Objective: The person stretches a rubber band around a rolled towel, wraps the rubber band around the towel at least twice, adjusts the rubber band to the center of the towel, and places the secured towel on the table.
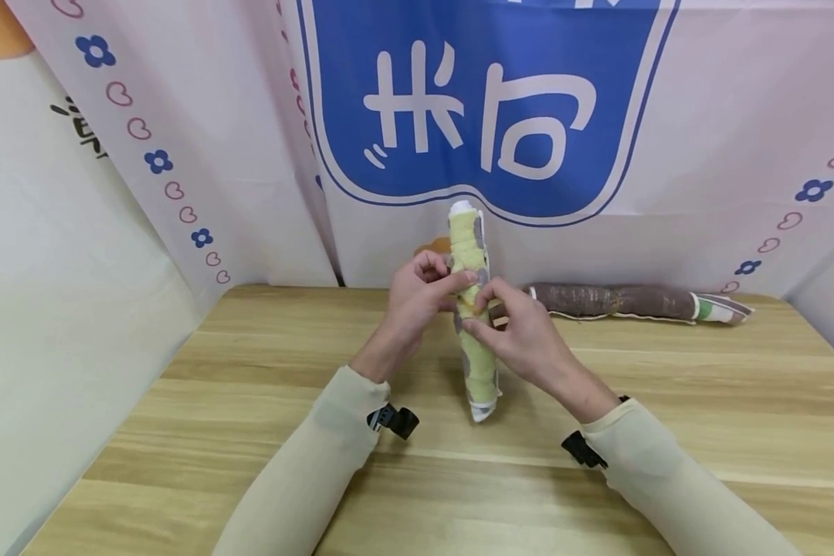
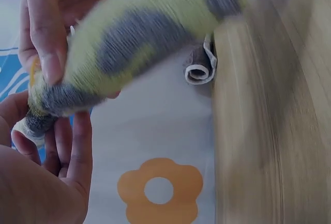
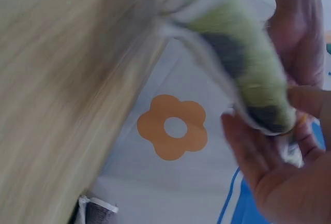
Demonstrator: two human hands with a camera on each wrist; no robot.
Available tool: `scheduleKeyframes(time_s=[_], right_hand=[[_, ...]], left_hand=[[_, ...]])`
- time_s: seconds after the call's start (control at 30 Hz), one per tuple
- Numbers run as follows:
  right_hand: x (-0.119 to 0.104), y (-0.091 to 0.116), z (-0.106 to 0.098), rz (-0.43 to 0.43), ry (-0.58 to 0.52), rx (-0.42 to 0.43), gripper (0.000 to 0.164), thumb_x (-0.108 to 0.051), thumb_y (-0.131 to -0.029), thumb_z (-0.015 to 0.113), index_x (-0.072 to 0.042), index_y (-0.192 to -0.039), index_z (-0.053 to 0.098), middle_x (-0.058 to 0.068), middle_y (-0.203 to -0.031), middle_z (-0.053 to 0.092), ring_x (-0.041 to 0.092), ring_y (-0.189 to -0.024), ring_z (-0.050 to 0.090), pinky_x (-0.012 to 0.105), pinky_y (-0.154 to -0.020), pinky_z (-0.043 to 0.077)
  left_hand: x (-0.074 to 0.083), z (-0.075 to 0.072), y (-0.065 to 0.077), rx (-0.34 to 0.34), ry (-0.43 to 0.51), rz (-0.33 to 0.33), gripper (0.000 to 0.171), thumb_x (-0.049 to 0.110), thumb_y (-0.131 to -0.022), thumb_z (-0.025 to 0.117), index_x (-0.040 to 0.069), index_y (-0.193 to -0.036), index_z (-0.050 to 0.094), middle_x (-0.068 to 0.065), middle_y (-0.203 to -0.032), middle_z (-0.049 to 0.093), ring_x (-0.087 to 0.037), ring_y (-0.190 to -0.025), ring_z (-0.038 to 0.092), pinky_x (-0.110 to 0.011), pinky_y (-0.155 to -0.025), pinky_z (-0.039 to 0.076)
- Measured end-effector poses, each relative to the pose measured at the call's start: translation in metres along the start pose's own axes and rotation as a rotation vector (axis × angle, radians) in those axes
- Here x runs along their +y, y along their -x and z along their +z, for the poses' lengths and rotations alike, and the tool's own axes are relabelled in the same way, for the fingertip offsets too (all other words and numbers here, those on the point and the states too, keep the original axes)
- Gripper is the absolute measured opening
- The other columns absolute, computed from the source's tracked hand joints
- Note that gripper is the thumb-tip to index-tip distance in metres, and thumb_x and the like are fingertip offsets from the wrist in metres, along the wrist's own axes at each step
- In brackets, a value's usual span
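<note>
A rolled-up cloth, yellow-green with grey patches and white ends, stands nearly upright between my two hands in the head view. Around its middle sits a thin orange-yellow band, which draws the roll in. My left hand grips the roll from the left, its thumb lying across the front. From the other side my right hand pinches it at the band with thumb and fingers. Both wrist views show the roll slanting out of the hands, its near end blurred. Some fingers behind it are hidden.
A second roll, dark brown with a green and white end, lies along the back of the wooden table, right of the hands. Behind the table hangs a printed cloth backdrop with a blue sign.
</note>
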State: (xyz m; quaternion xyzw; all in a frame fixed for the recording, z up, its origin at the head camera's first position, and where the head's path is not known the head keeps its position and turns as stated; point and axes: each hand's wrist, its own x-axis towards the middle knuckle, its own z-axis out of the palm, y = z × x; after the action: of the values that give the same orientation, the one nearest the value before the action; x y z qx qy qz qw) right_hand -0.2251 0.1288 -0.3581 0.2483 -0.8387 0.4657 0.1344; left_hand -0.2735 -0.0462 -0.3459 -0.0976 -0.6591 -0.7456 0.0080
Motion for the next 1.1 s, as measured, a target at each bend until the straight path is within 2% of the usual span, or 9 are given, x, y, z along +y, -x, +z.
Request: scheduleKeyframes(time_s=[0.1,0.2,0.3,0.43,0.6,0.7,1.1], right_hand=[[0.0,-0.001,0.0,-0.024,0.102,0.01,0.03,-0.003,-0.092,0.084,-0.005,-0.1,0.055,0.013,-0.105,0.065,0.032,-0.096,0.072,0.039,-0.075,0.063],[0.001,-0.001,-0.002,-0.036,0.139,-0.007,0.033,-0.005,-0.091,0.086,-0.006,-0.098,0.053,0.01,-0.101,0.063,0.029,-0.092,0.072,0.04,-0.075,0.062],[0.001,-0.001,-0.004,-0.031,0.152,-0.024,0.034,-0.006,-0.09,0.087,-0.007,-0.097,0.053,0.009,-0.099,0.063,0.028,-0.091,0.073,0.04,-0.075,0.062],[0.0,-0.001,-0.003,-0.013,0.149,0.002,0.035,-0.008,-0.089,0.088,-0.007,-0.097,0.054,0.009,-0.1,0.064,0.028,-0.091,0.072,0.039,-0.073,0.061],[-0.003,0.001,0.001,0.037,0.129,0.062,0.04,-0.013,-0.087,0.091,-0.006,-0.095,0.052,0.011,-0.099,0.06,0.028,-0.09,0.07,0.034,-0.067,0.061],[-0.004,0.001,0.001,0.039,0.128,0.067,0.041,-0.011,-0.087,0.09,-0.006,-0.094,0.051,0.011,-0.099,0.057,0.029,-0.091,0.07,0.034,-0.066,0.06],[-0.005,-0.004,-0.015,0.049,0.102,-0.069,0.035,-0.011,-0.092,0.086,-0.009,-0.095,0.051,0.009,-0.101,0.062,0.029,-0.097,0.069,0.041,-0.079,0.059]], left_hand=[[0.0,0.002,0.002,0.003,-0.038,0.014,0.032,0.01,-0.09,0.084,0.013,-0.087,0.053,-0.002,-0.087,0.06,-0.014,-0.077,0.059,-0.026,-0.062,0.054],[-0.001,0.002,0.003,-0.005,-0.063,0.029,0.032,0.011,-0.09,0.085,0.013,-0.087,0.053,-0.001,-0.083,0.057,-0.012,-0.073,0.054,-0.026,-0.06,0.05],[-0.001,0.003,0.005,-0.011,-0.076,0.024,0.031,0.012,-0.09,0.085,0.013,-0.088,0.054,0.0,-0.083,0.056,-0.012,-0.073,0.053,-0.024,-0.059,0.048],[-0.001,0.004,0.005,-0.005,-0.075,0.022,0.03,0.014,-0.09,0.085,0.013,-0.089,0.055,0.0,-0.085,0.056,-0.013,-0.076,0.055,-0.025,-0.061,0.05],[0.002,0.007,0.006,0.003,-0.063,0.061,0.031,0.013,-0.09,0.086,0.012,-0.088,0.055,-0.002,-0.083,0.056,-0.013,-0.074,0.055,-0.025,-0.059,0.05],[0.002,0.008,0.006,-0.002,-0.067,0.078,0.032,0.012,-0.091,0.086,0.012,-0.087,0.055,-0.002,-0.082,0.055,-0.013,-0.072,0.054,-0.023,-0.058,0.049],[0.003,0.007,0.006,-0.032,-0.123,0.059,0.026,0.015,-0.091,0.086,0.013,-0.088,0.06,-0.001,-0.086,0.059,-0.014,-0.073,0.053,-0.025,-0.061,0.049]])
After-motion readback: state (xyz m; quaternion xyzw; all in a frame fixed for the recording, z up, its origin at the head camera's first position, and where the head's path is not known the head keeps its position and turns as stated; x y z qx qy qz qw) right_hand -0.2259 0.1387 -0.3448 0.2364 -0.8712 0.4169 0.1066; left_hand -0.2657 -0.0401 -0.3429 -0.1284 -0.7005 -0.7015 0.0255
